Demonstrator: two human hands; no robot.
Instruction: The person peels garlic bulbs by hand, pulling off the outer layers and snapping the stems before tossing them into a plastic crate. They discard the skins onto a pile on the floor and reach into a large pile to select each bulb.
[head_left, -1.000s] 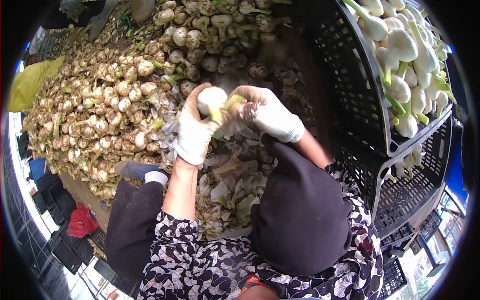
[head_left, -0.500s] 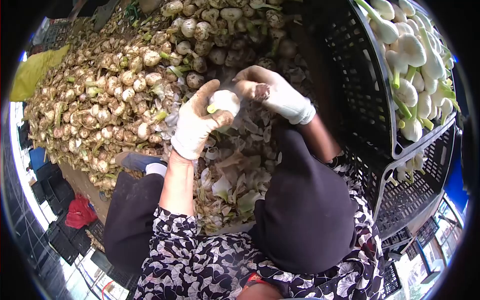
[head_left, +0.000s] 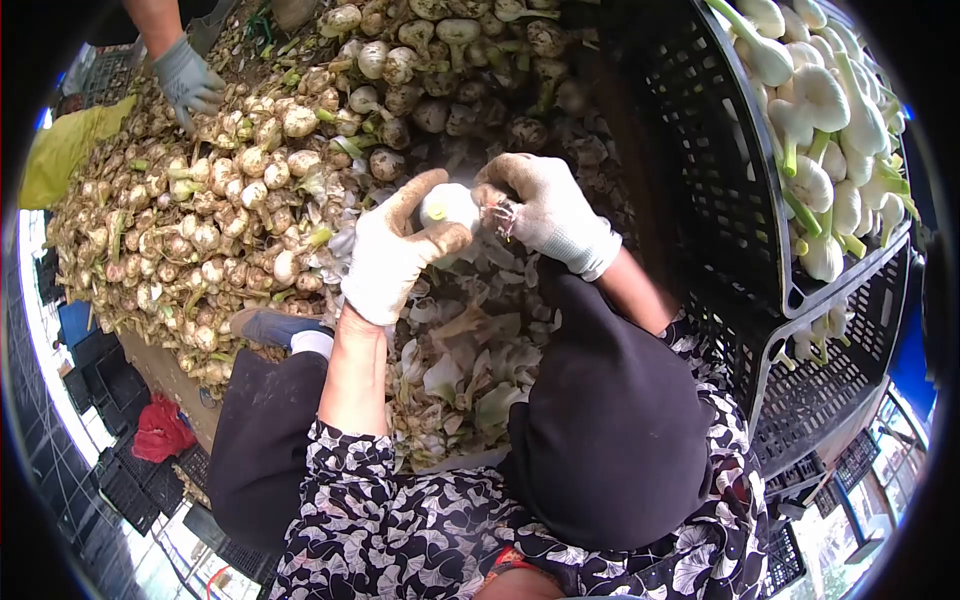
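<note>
My left hand [head_left: 392, 257], in a dirty white glove, grips a white peeled garlic bulb [head_left: 448, 204] with a short green stem stub. My right hand [head_left: 540, 208], also gloved, pinches the bulb's root end, where thin roots hang between the fingers. Both hands hover above a heap of stripped skins and leaves [head_left: 468, 355] between my knees. A large pile of unpeeled, soil-stained garlic bulbs [head_left: 230, 190] spreads to the left and ahead.
A black plastic crate [head_left: 720, 170] on the right holds cleaned white bulbs with green stems [head_left: 820, 130], stacked on another crate [head_left: 820, 380]. Another person's grey-gloved hand [head_left: 185, 80] reaches into the pile at top left. A yellow bag [head_left: 65, 150] lies far left.
My right hand has moved back onto the bulb's root end after pulling away. The bulb has turned slightly in my left hand. Another person's gloved hand has come into view at top left.
</note>
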